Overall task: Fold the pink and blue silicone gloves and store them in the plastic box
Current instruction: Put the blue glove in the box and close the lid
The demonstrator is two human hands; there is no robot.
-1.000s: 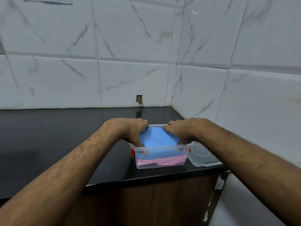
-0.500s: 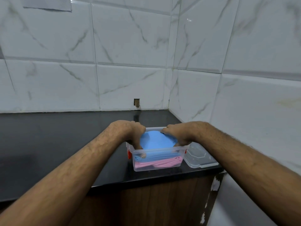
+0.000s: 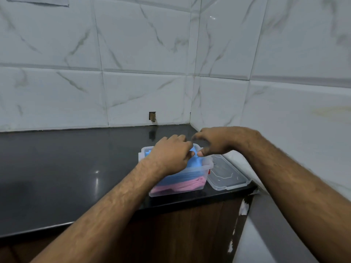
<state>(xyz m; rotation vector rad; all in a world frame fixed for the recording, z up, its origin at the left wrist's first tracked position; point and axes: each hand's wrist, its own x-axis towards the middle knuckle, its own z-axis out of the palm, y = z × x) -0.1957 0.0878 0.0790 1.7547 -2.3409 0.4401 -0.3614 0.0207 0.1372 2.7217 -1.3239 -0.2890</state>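
The clear plastic box (image 3: pixel 208 165) stands near the counter's front right corner. Inside, the folded pink glove (image 3: pixel 182 186) lies at the bottom, with the blue glove (image 3: pixel 197 163) on top of it. A fold of the blue glove rises above the rim. My left hand (image 3: pixel 169 156) rests over the box, its curled fingers gripping that raised blue fold. My right hand (image 3: pixel 216 142) hovers over the box's far right corner. Its fingers are curved and apart, and its thumb tip is close to my left fingertips and the blue fold.
The box's clear lid (image 3: pixel 226 173) lies flat just right of the box, at the counter's corner. The black counter (image 3: pixel 66 168) stretches to the left. Tiled walls close in at the back and the right. A wooden cabinet front (image 3: pixel 180 234) is below.
Both hands have lifted from pressing the blue glove down at the box's sides and come together over its middle. The blue glove now bulges above the rim.
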